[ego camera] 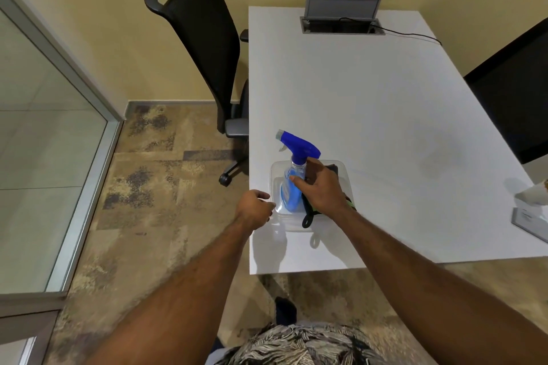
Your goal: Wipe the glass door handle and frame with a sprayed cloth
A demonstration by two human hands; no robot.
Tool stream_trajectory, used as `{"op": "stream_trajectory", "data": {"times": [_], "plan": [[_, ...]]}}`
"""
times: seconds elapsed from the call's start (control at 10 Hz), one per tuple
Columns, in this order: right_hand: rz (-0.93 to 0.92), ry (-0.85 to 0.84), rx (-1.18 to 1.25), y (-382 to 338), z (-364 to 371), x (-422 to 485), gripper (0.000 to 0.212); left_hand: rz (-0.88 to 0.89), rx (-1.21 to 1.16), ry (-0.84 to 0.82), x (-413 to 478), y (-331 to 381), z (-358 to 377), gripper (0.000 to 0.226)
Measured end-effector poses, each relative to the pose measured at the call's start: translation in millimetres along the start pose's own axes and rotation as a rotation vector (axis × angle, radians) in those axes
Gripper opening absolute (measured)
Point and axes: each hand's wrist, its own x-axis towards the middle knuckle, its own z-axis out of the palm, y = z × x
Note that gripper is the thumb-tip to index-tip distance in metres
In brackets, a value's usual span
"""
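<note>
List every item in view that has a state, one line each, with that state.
spray bottle: upright in the tub, part full of blue liquid
clear plastic tub: on the table, no lid
dark cloth: bunched in the tub, under the right hand
right hand: fingers on the bottle, grip unclear
left hand: loosely curled at the tub's left rim
table cable hatch: lid raised

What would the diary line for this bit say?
stage: fetching supplies | right hand: on blue spray bottle in clear plastic tub | left hand: at tub's edge | dark cloth: in tub | door: unwiped
</note>
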Motion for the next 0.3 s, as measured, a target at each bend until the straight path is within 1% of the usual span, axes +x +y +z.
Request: {"op": "stream_trajectory", "data": {"times": [0.1,0.2,0.3], "plan": [[0.02,0.004,0.001,8.3,1.7,0.3,0.039,0.023,0.013,0.026,1.8,-3.4,-9.1,0.034],[0.019,-0.006,0.009,4.9,-2.2,-6.4,0.05,0.051,0.063,0.055,-3.5,-1.7,-30.6,0.03],[0.021,0.009,0.018,8.2,-6.4,-11.4,0.067,0.073,0.055,0.095,-7.4,0.0,-59.7,0.015]]}}
